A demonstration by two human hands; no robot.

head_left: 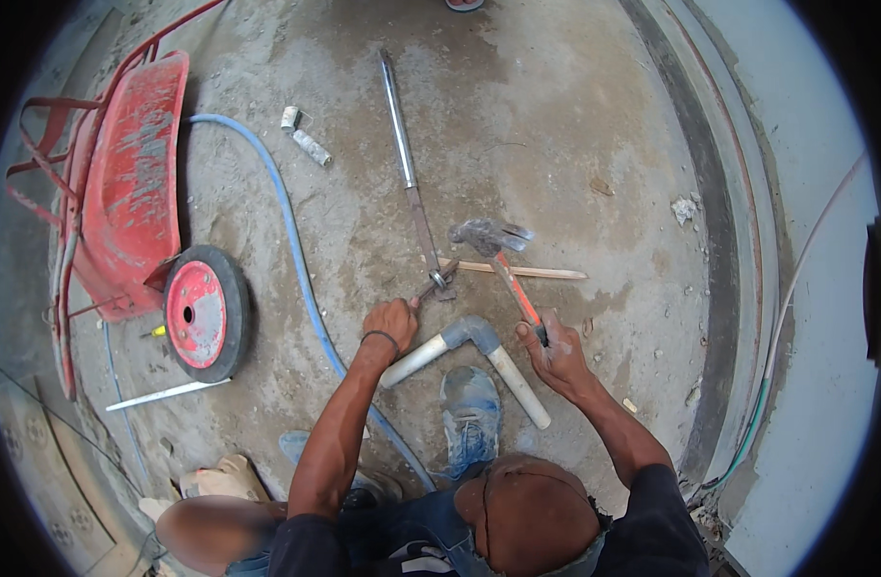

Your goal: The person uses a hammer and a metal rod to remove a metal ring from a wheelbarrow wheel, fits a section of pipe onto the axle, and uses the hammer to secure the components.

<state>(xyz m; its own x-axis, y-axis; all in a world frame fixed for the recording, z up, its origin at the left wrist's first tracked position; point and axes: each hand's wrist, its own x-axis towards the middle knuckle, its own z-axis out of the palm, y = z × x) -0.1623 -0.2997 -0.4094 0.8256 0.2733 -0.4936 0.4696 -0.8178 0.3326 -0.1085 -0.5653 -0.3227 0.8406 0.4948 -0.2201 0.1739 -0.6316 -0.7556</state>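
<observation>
My left hand [392, 322] is closed around the reddish grip of a narrow dark metal tool [444, 273], whose exact kind I cannot make out. Its far end meets the lower end of a long metal bar [399, 135], shiny and chromed above, brown and flat below, lying on the concrete. In my right hand [559, 358] is a claw hammer [511, 279] with an orange handle, its worn grey head to the right of the bar. A thin wood strip [546, 272] lies beneath the hammer. Between my hands, two white pipes joined by a grey elbow [472, 332] lie near my blue shoe [470, 413].
A red wheelbarrow [138, 183] lies tipped over at the left, its wheel [206, 313] toward me. A blue hose [289, 216] curves across the floor. Two short white pieces [311, 147] lie farther off. Along the right runs a pale wall [806, 423] with a green hose [753, 423].
</observation>
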